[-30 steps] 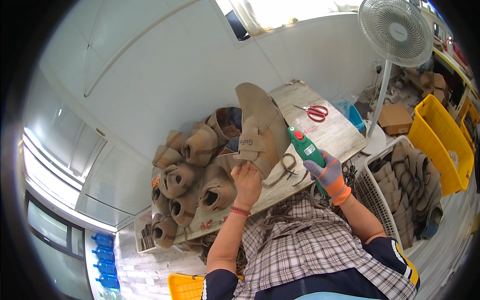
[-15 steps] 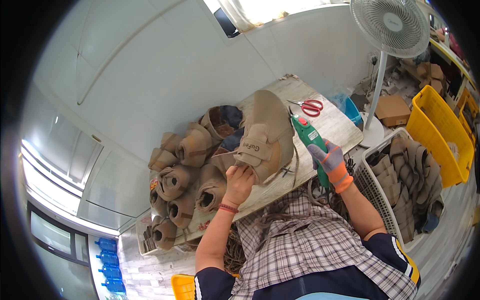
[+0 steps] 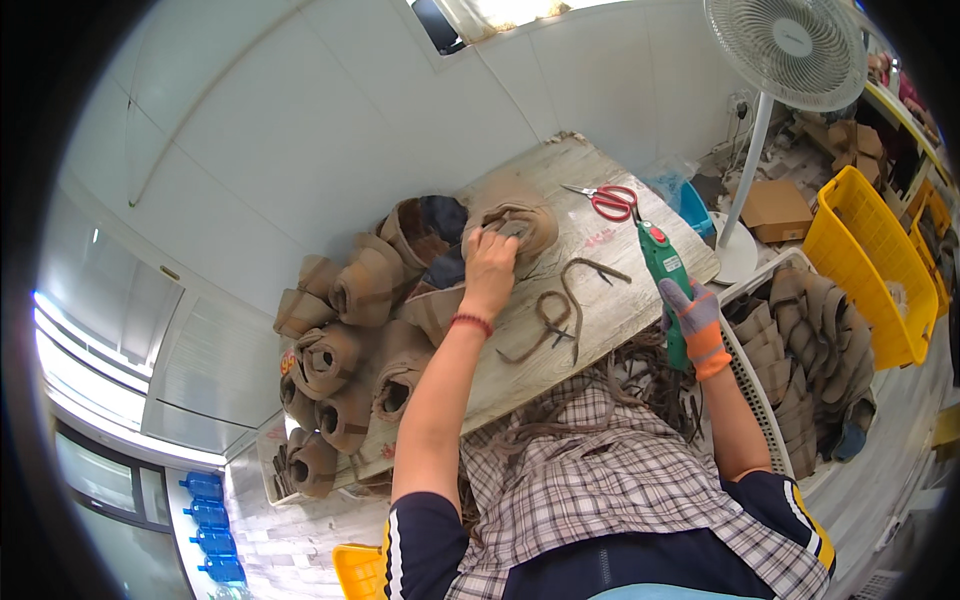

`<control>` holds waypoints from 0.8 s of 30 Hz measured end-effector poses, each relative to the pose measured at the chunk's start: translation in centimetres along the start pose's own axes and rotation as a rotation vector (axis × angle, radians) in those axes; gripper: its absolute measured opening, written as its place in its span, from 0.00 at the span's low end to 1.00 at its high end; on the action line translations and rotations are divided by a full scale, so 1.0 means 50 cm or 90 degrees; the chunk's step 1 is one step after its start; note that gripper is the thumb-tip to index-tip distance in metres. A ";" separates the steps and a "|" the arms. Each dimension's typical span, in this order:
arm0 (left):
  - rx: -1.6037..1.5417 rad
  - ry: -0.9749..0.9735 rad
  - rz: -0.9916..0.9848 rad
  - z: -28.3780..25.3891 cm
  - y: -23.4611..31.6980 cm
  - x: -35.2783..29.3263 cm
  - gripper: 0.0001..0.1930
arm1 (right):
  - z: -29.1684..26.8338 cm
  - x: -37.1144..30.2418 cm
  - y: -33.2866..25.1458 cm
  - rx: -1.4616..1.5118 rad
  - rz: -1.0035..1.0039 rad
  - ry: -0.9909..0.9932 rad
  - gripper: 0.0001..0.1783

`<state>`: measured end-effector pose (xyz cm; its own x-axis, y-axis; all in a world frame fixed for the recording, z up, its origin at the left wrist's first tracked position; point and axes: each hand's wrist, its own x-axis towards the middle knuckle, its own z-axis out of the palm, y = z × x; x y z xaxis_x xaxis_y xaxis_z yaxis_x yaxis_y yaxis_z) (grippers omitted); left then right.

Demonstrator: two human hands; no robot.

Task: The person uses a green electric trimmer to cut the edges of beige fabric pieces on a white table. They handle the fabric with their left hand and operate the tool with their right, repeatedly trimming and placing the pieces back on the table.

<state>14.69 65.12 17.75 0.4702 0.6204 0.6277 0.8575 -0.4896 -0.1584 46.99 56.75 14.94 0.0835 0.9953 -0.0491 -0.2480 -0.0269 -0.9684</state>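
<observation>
My bare left hand (image 3: 491, 272) reaches to the far part of the table, its fingers closed on a brown fabric piece (image 3: 530, 222) that is rolled or folded up and partly blurred. My right hand (image 3: 697, 328), in a grey and orange glove, grips a green handheld power cutter (image 3: 663, 262) with a red button and a narrow dark tip. The tip points up, close to the red-handled scissors (image 3: 610, 202) lying on the table. Loose brown trimmed strips (image 3: 556, 318) lie curled on the tabletop between my hands.
Several rolled brown pieces (image 3: 330, 350) are heaped on the left of the wooden table (image 3: 475, 385). At right stand a pale basket (image 3: 745, 385) of stacked brown pieces, a yellow crate (image 3: 850, 290) and a white fan (image 3: 790, 45). Dark strips (image 3: 640, 385) hang by my apron.
My left hand has moved up and away with the brown piece, which has turned from upright to bunched. Trimmed strips now show on the table. The cutter has shifted slightly right.
</observation>
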 end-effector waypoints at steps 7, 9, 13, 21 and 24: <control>0.147 -0.128 -0.153 0.182 -0.006 0.035 0.32 | -0.048 -0.008 -0.007 -0.021 -0.033 0.028 0.16; 0.040 -0.053 -0.146 0.202 0.007 0.018 0.30 | -0.056 -0.008 0.000 -0.015 -0.042 0.057 0.16; -0.158 -0.082 -0.144 0.174 0.116 -0.045 0.28 | -0.071 -0.011 0.010 -0.033 -0.024 0.070 0.16; -1.002 -0.320 -0.184 -0.003 0.284 -0.138 0.11 | -0.089 -0.005 0.030 -0.028 -0.045 0.067 0.16; -0.788 -0.023 -0.277 -0.034 0.152 -0.121 0.10 | -0.076 -0.014 0.010 -0.014 -0.039 0.065 0.15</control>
<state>18.01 56.60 14.03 0.2272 0.8759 0.4257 0.1906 -0.4686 0.8626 50.47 55.70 13.54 0.1961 0.9805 -0.0133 -0.2187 0.0305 -0.9753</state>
